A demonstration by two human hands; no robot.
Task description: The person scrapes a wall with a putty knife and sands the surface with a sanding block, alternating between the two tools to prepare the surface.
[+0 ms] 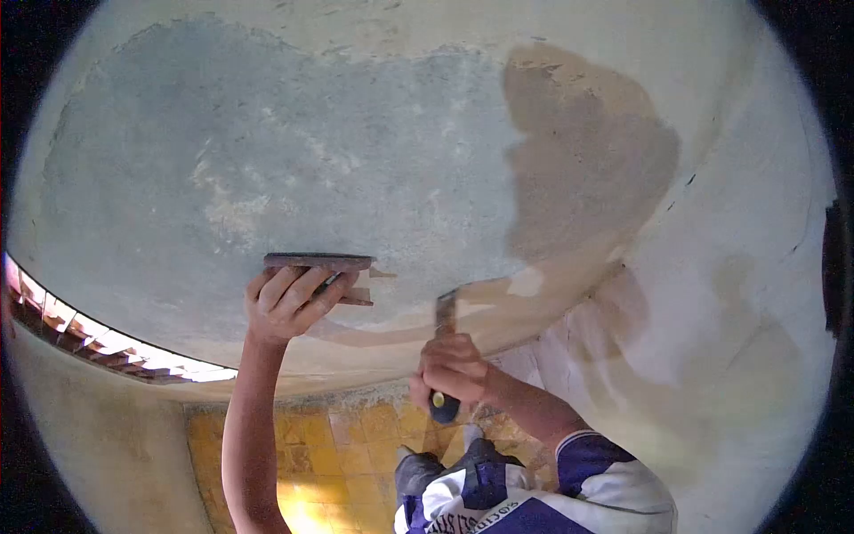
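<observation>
My left hand is raised in front of the wall, its fingers wrapped round a flat, dark-edged hand float. The float is seen edge-on, with its long side level across the view. Lower and to the right, my right hand grips a putty knife. Its blade points up toward the wall and is smeared by motion; the dark handle end with a yellow spot sticks out below the fist. Behind both tools is the wall, with a large grey, rough patch and paler scuffs.
A darker brown patch marks the wall at the right. Another pale wall meets it at a corner. At the left is a bright slatted opening. Yellow tiles cover the floor below, close to my feet.
</observation>
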